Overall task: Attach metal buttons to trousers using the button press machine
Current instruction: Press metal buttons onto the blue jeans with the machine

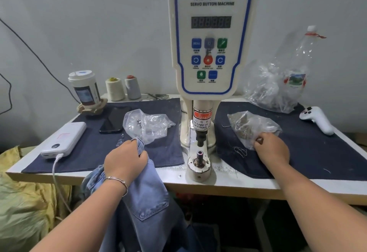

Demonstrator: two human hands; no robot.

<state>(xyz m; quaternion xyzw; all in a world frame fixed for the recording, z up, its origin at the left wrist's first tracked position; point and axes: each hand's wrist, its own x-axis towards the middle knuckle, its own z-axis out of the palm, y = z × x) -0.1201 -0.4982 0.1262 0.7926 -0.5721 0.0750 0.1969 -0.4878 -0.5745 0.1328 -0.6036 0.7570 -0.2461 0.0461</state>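
Two hands at the button press machine, one on the trousers, one at a bag of buttons.

Nearest, the light blue denim trousers (145, 198) hang over the front edge of the bench (258, 187); the left hand (125, 161) grasps a bunched fold of them, just left of the machine's lower die (199, 155). The right hand (272, 148) has its fingers curled into the near edge of a clear plastic bag of metal buttons (251, 127), pinching at it. Between the hands rises the button press machine (211, 39), its display dark. On the dark cloth to the left lie a second plastic bag (147, 124), a phone (113, 120) and a white power bank (64, 139). Farther back stand a cup (84, 88) and two thread cones (123, 89); far right, a white controller (317, 119).
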